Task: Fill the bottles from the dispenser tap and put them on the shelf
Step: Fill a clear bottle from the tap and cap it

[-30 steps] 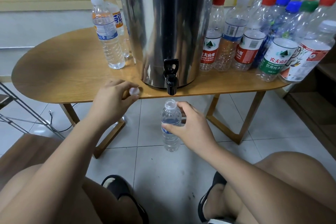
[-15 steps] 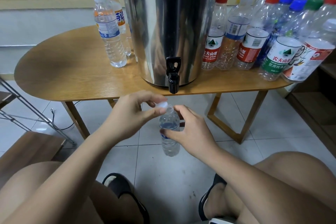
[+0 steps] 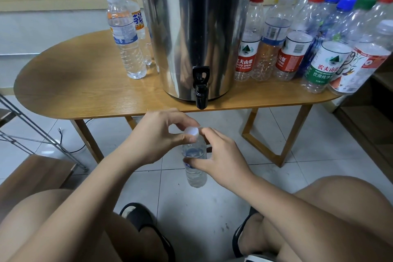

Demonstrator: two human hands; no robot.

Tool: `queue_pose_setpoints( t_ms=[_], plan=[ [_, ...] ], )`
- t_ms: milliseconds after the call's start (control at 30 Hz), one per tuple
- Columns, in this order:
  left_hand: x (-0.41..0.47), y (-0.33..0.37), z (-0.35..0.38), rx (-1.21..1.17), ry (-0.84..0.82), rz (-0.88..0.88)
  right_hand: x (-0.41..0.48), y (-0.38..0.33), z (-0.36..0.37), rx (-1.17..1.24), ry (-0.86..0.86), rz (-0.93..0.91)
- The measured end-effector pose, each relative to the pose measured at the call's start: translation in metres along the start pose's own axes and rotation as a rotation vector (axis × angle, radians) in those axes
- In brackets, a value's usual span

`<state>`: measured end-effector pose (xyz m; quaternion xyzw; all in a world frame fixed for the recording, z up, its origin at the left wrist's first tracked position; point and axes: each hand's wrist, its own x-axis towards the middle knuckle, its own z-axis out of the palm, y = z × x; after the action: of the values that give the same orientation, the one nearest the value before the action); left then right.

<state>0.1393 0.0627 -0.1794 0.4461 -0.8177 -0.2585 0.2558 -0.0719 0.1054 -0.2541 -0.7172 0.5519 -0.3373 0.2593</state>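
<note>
while you sit with knees apart and black sandals (image 3: pixel 146 221) on the tiled floor, the small water bottle (image 3: pixel 195 173) hangs upright between them, in front of the table and lower than the tap. your right hand (image 3: pixel 221 159) curls round its labelled upper body, thumb across the front, so the lower half sticks out free beneath the grip. your left hand (image 3: pixel 157 136) pinches the white cap (image 3: pixel 191 131) between thumb and fingertips, right on the neck; how far it is threaded on cannot be told.

the bottle looks full of clear water, so expect it to be fairly heavy for its size. the thin ribbed wall will likely give under a squeeze, and with a loose cap that could push water out. the shoulder, where you have it, is probably the stiffest place to hold. a wet wall may be slippery.

beyond your hands the oval wooden table (image 3: pixel 85 91) carries the steel dispenser (image 3: pixel 195 27), its black tap (image 3: pixel 201 89) overhanging the front edge just above and behind the cap. left of the dispenser stand a few filled bottles (image 3: pixel 127 49); to its right crowd the empty bottles (image 3: pixel 293 53) with red, blue and green caps. which piece of furniture is the shelf is not clear.
</note>
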Motion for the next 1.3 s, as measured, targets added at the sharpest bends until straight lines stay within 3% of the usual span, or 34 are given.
queue_pose_setpoints(
  t_ms=[133, 367, 833, 1000, 1133, 1300],
  plan=[
    [-0.003, -0.002, -0.008, 0.018, -0.084, 0.024, 0.001, -0.001, 0.000, -0.024, 0.003, 0.002],
    [-0.005, 0.007, 0.001, 0.103, 0.129, 0.028, 0.002, -0.006, -0.001, -0.050, 0.004, -0.027],
    [-0.008, 0.022, -0.004, 0.085, -0.012, 0.085, -0.001, -0.002, -0.008, -0.038, 0.026, -0.039],
    [-0.013, 0.016, -0.003, -0.096, 0.098, 0.060, 0.001, -0.006, -0.017, 0.037, 0.041, -0.039],
    [-0.019, -0.003, 0.001, -0.221, 0.174, -0.070, 0.003, -0.005, -0.030, 0.047, 0.087, -0.015],
    [-0.029, -0.021, 0.023, -0.199, -0.069, -0.198, 0.004, -0.005, -0.044, 0.087, 0.159, -0.016]
  ],
)
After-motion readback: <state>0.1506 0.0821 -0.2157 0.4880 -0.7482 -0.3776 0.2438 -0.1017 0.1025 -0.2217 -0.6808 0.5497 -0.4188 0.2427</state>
